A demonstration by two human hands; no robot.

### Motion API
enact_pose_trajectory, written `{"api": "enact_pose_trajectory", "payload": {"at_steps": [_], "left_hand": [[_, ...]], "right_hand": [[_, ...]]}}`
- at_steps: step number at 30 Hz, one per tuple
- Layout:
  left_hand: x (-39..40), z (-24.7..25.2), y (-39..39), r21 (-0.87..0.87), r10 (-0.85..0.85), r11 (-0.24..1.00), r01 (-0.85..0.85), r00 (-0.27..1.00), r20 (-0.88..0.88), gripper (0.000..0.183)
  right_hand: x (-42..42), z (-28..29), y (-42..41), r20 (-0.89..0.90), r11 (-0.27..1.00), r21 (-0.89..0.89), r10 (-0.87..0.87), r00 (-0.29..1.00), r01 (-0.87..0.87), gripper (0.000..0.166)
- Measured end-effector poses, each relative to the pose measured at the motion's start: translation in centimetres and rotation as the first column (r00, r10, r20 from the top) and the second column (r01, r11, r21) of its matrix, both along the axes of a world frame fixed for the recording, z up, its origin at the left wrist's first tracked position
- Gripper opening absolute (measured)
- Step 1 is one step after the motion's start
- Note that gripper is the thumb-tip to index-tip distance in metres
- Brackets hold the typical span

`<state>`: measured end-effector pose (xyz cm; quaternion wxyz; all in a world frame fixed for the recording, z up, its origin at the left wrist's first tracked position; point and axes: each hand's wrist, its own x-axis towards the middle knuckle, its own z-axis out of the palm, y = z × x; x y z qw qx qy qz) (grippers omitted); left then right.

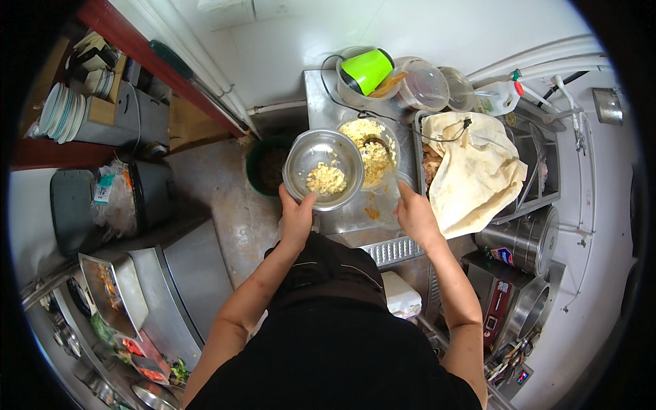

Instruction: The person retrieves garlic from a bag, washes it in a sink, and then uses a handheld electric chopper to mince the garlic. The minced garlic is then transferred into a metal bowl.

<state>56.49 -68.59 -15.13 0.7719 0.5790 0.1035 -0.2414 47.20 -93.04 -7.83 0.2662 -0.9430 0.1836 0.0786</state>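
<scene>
My left hand [298, 218] grips the near left rim of a round stainless steel bowl [300, 154]. A small heap of pale yellow, crumbly food [327, 178] lies inside it. Just right of the bowl, and partly behind its rim, stands a clear round tub [394, 148] filled with similar yellow food [376, 164]. Closed around the handle of a metal ladle [390, 156], my right hand [416, 212] is over the steel table at the tub's near right side. The ladle's head rests in the tub's food.
The steel table [338, 223] bears orange smears. At its back are a bright green appliance [366, 70] in a clear tub and lidded containers [423, 84]. A cream cloth [471, 169] covers a tray at right. A dark green bucket [256, 169] stands on the floor at left.
</scene>
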Motion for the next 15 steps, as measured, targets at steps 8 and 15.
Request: {"api": "enact_pose_trajectory", "payload": {"at_steps": [8,15], "left_hand": [[0.4,0.3,-0.5,-0.097,0.008,0.995,-0.015,0.998,-0.069,0.055],[1.2,0.5,0.8,0.01,0.039,0.999,-0.04,0.997,0.067,0.043]], "right_hand": [[1.1,4.5,1.9,-0.3,0.617,0.619,-0.387,0.872,0.487,0.04],[-0.7,8.3,3.8,-0.211,0.557,0.67,-0.491,0.845,0.491,0.044]]}}
